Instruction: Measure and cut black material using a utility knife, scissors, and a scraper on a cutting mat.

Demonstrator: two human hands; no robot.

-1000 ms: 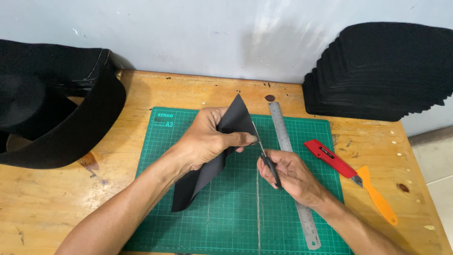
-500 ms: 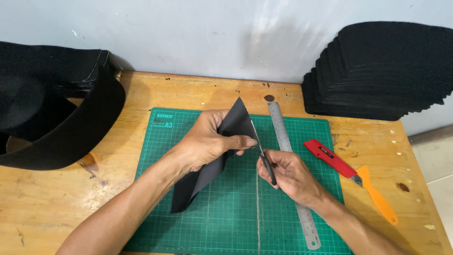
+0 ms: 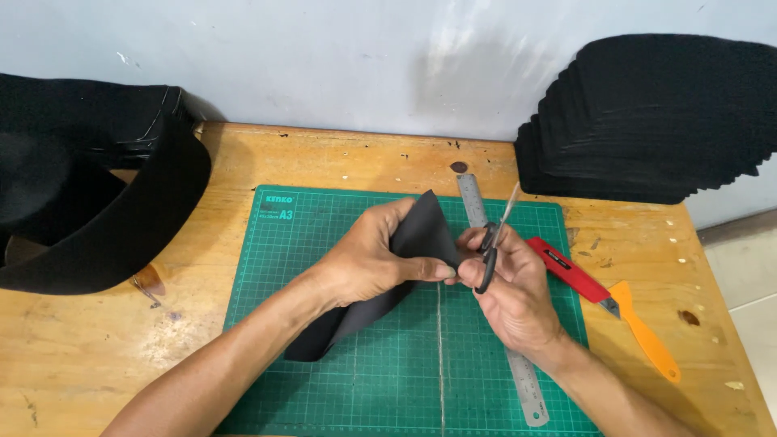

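Black, flexible sheet material (image 3: 405,267), folded and drooping, hung from the left hand (image 3: 368,263) above the middle of the green gridded cutting mat (image 3: 324,372). That hand's grip was clenched on the fold, thumb on the near face and fingers wrapped behind, with the thumb tip pressed close to the right hand (image 3: 514,295). The sheet's long axis ran diagonally, from a raised corner at the far right down to a loose tail at the near left, which rested on the mat. The right hand was closed around the dark handles of a pair of scissors (image 3: 494,243), whose slim blades pointed up and away toward the far right; the blades looked shut or nearly so, though the picture does not show this for certain. The scissors sat just to the right of the sheet's upper edge, so the sheet lay directly left of the blades, and the two hands nearly touched.

A long steel ruler (image 3: 526,388) lay along the mat's right side, running from far to near and passing under the right hand. Just right of it on the wooden worktop (image 3: 340,158) lay a red utility knife (image 3: 571,271) and an orange plastic tool (image 3: 643,332). A tall stack of black sheets (image 3: 655,121) stood at the far right, and more black material (image 3: 89,210) curled in a loop at the far left.
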